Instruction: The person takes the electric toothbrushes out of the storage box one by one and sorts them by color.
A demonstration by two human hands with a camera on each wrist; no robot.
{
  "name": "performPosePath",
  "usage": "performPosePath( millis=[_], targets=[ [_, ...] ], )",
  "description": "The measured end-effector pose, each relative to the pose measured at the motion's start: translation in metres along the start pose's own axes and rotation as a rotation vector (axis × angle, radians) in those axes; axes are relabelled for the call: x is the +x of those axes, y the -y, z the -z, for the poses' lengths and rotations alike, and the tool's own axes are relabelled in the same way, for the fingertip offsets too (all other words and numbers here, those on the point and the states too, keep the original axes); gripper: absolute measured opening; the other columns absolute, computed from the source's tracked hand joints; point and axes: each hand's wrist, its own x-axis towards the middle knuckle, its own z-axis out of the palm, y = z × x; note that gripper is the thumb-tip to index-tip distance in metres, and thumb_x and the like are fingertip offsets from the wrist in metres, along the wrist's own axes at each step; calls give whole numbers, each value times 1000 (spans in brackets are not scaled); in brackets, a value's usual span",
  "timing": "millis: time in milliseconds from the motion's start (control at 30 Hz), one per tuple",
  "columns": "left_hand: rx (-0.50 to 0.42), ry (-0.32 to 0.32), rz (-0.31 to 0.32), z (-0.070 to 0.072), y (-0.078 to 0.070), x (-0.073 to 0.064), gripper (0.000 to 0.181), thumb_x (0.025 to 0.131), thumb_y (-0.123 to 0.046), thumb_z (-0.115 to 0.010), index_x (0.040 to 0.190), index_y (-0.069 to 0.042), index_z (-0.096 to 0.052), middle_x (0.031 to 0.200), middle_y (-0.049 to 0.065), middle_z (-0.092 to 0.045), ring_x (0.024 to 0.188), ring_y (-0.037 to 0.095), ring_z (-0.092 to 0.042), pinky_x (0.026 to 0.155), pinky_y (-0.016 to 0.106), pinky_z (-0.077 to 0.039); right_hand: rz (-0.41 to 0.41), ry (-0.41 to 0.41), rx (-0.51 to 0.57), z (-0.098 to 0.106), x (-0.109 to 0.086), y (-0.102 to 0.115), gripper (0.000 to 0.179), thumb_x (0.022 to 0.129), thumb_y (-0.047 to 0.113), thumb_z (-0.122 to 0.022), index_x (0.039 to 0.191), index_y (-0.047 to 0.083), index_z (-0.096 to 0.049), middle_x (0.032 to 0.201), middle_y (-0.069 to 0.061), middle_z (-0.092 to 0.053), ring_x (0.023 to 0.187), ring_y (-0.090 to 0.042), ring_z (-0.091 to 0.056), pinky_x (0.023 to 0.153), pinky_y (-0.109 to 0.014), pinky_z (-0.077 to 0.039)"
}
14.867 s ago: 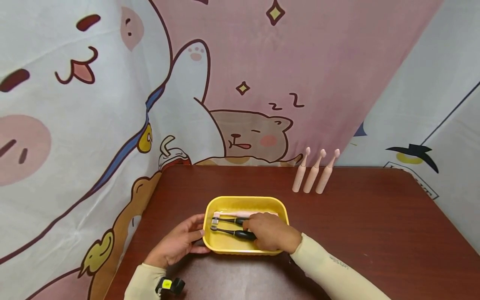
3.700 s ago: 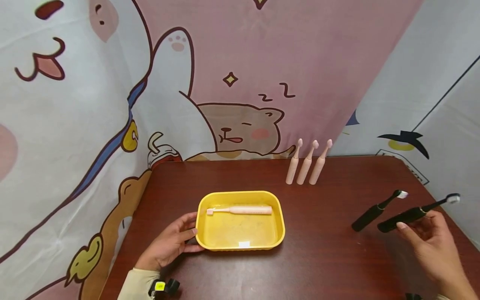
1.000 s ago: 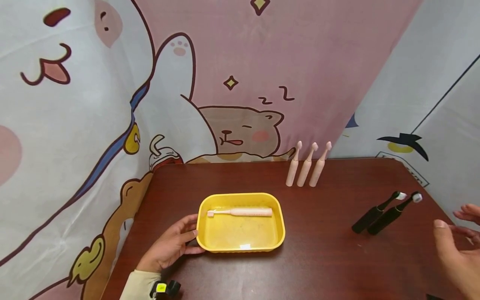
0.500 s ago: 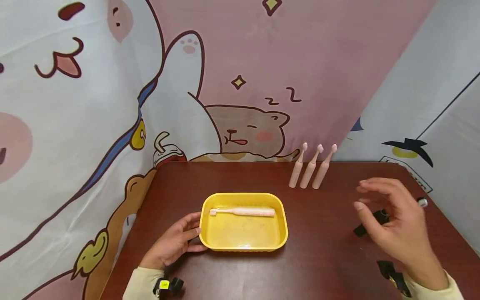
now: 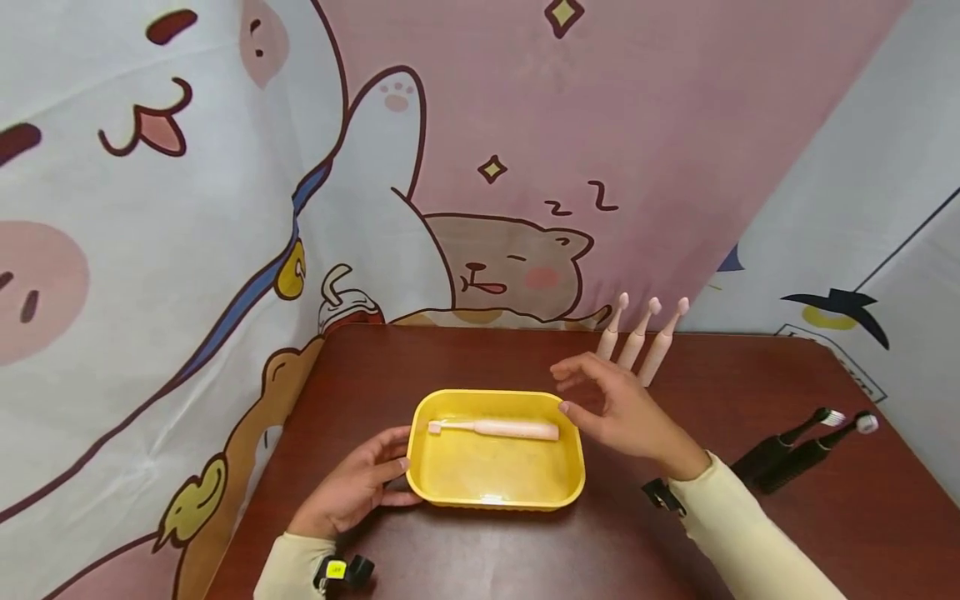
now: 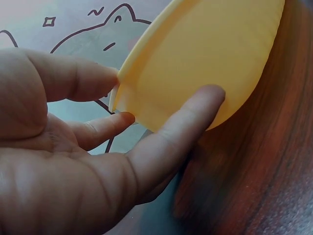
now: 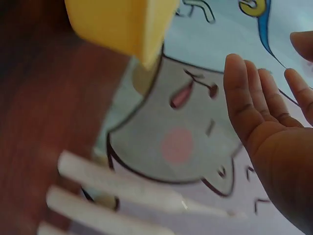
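Observation:
A pink electric toothbrush (image 5: 517, 429) lies lengthwise near the back of a yellow plastic tray (image 5: 495, 505). My left hand (image 5: 360, 483) touches the tray's left end; in the left wrist view its fairly straight fingers (image 6: 181, 129) rest against the outer wall. Over the tray's back right corner hovers my right hand (image 5: 626, 412), thumb and fingers spread apart, holding nothing. Behind it, partly covered by the hand, three pink electric toothbrushes (image 5: 658, 354) stand upright in a row. Two black electric toothbrushes (image 5: 801, 461) stand side by side on the right, beyond the right forearm.
The dark red-brown table (image 5: 450, 358) ends at the back against a cartoon-printed cloth (image 5: 637, 125). More of that cloth borders the left and right sides. Each wrist carries a small black camera.
Earlier both black toothbrushes lay in the tray; my right hand held one at the right, then let it go standing. It has since swept left to the tray. The left hand stays put.

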Motion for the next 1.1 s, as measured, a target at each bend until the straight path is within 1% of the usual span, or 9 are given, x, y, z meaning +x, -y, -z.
performPosePath(
  millis=[133,233,267,400,533,633,800,933,1100],
  targets=[
    [-1,2,2,1,0,1,58,103,-8,-48,155,-5,-22,153,28,-30,126,37,-55,90,55,-55,-26,91,74,-22,12,-7,47,85,13,-77,125,28,-58,117,9,-64,104,-22,-68,73,-38,-61],
    [-1,0,5,1,0,1,58,103,-8,-49,154,-6,-22,154,28,-30,127,37,-55,89,54,-56,-37,157,107,-38,19,-13,45,84,11,-76,124,26,-59,113,3,-65,101,-26,-68,75,-38,-61],
    [1,-2,5,1,-1,1,58,103,-8,-49,154,-6,-23,153,28,-30,126,37,-55,89,54,-56,-37,174,104,-43,21,-15,44,84,11,-76,123,25,-59,112,0,-66,101,-26,-68,79,-38,-61],
    [4,-6,7,0,-1,1,58,103,-8,-49,154,-6,-22,153,28,-30,126,37,-56,89,54,-56,-8,219,45,-62,26,-19,38,84,12,-76,119,18,-61,111,-9,-68,99,-27,-70,82,-39,-60],
    [4,-8,13,-1,-1,1,59,103,-8,-49,154,-6,-22,153,28,-30,126,37,-55,89,54,-56,44,240,-62,-75,28,-22,36,84,13,-75,118,11,-64,113,-9,-70,98,-23,-70,86,-37,-59],
    [8,-10,14,0,-2,1,58,103,-8,-49,154,-6,-23,153,27,-31,126,36,-56,89,54,-56,46,242,-127,-80,29,-23,37,84,16,-75,119,8,-66,114,-7,-71,99,-19,-69,88,-35,-58],
    [16,-3,13,1,-3,2,58,103,-8,-49,154,-7,-23,153,27,-32,125,37,-56,89,53,-56,-17,281,-190,-83,31,-23,38,85,20,-75,121,11,-67,115,-2,-72,100,-17,-67,91,-34,-55],
    [16,0,16,2,-3,3,57,103,-9,-49,154,-7,-23,153,27,-32,126,37,-56,89,53,-56,-39,347,-206,-84,33,-22,40,84,19,-77,122,14,-67,109,1,-72,93,-17,-66,85,-33,-55],
    [8,0,25,2,-2,3,58,103,-9,-50,154,-6,-23,153,26,-32,126,38,-55,89,53,-56,-9,433,-215,-84,36,-24,40,81,12,-77,120,17,-67,97,3,-69,85,-16,-62,75,-27,-50]
  ],
)
